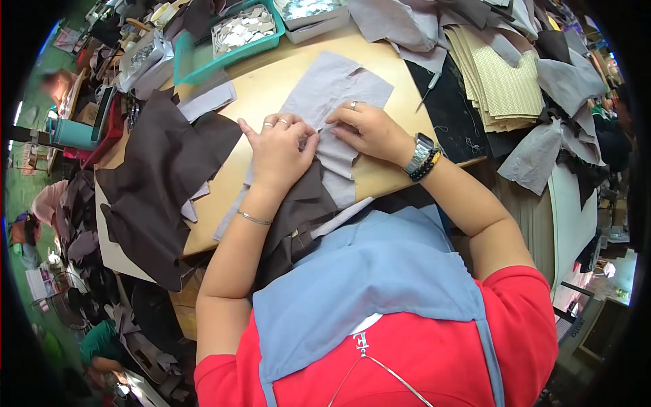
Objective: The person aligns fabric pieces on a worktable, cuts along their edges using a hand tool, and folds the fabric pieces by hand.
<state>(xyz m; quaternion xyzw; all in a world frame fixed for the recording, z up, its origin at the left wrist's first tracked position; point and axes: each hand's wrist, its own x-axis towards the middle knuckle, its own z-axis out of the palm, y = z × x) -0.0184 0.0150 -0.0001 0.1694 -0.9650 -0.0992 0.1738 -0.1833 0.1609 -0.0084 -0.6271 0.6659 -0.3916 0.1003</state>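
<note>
A piece of light grey fabric (369, 85) lies creased on the wooden tabletop, its lower part running toward my lap. My left hand (279, 146) rests on it with thumb and index finger pinched together at a fold, the little finger sticking out. Close beside it, my right hand (369, 132) has bent fingers gathered on the same fabric. Whatever small bit sits between the fingertips is hidden. Dark brown material (302, 200) lies under my left wrist and hangs over the table edge.
A larger dark brown sheet (163, 176) drapes over the table's left side. A green tray (196, 64) with many small pale pieces stands at the back. An awl-like tool (429, 88) lies on the right, near stacked woven cream sheets (498, 78) and grey scraps (536, 163).
</note>
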